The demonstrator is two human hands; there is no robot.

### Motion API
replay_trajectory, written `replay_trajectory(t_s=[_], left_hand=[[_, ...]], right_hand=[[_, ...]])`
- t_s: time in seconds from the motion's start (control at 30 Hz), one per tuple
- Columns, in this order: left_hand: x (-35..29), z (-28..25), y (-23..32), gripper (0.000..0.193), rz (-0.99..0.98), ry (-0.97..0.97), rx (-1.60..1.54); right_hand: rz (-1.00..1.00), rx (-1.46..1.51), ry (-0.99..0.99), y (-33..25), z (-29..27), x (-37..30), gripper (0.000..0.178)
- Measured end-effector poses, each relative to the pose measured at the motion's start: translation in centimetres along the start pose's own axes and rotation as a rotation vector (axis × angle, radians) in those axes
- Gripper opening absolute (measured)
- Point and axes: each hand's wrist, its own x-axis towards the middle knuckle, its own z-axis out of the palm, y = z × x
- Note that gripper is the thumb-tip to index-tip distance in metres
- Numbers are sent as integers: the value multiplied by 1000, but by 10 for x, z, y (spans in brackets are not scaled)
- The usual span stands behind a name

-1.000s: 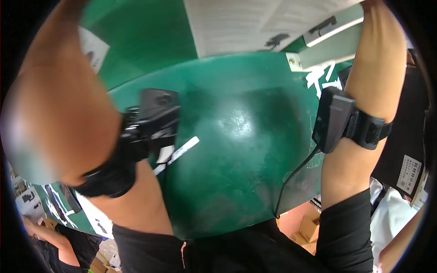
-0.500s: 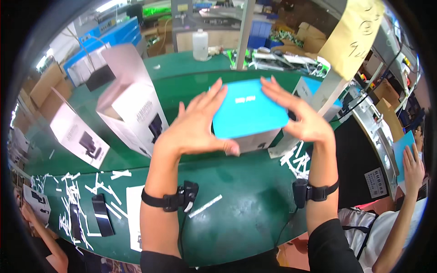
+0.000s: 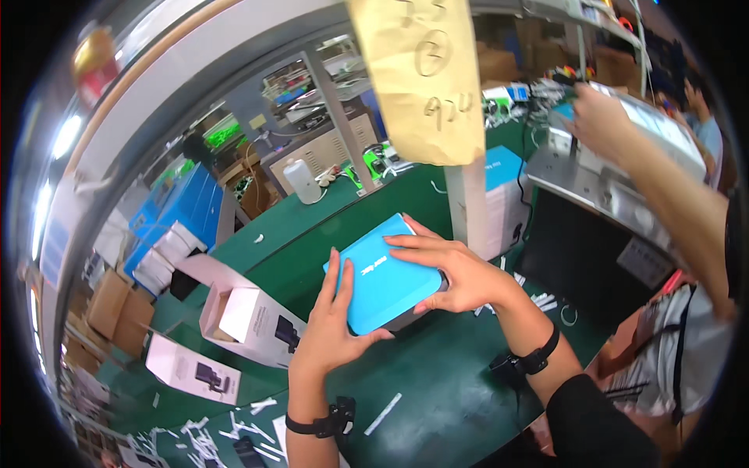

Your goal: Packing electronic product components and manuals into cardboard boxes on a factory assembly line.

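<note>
A box with a bright blue top [image 3: 390,273] and dark lower side sits tilted in the picture above the green bench, between my two hands. My left hand [image 3: 328,331] presses along its left side, fingers reaching up the edge and thumb at the near corner. My right hand [image 3: 466,273] wraps the right side, with fingers lying over the top and thumb near the front edge. Whether the box's underside rests on the bench is hard to see. Left of my left hand stands an open white carton [image 3: 257,324] with its flap up, beside a smaller white carton [image 3: 191,368].
A post [image 3: 466,207] with yellow paper [image 3: 421,86] rises just beyond the box. Behind it stands another blue-topped white box [image 3: 505,171]. White strips [image 3: 382,413] litter the green bench. A co-worker's arm [image 3: 655,160] reaches over a metal machine at right. A bottle [image 3: 303,183] stands behind.
My view has swung toward the right and tilted. Both hands stay on the blue-topped box, which now appears turned and lower in view. The co-worker's arm at right has come up over the machine.
</note>
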Motion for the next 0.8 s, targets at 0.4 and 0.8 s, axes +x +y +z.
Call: replay_trajectory(t_s=[0.4,0.8], left_hand=[[8,-6,-86,96,-8,152,-629],[-5,-16,-26,89,-72,251,-59]], right_hand=[[-66,348,312,-2,78,40,114],[-224,191,250,74,82,54,72]])
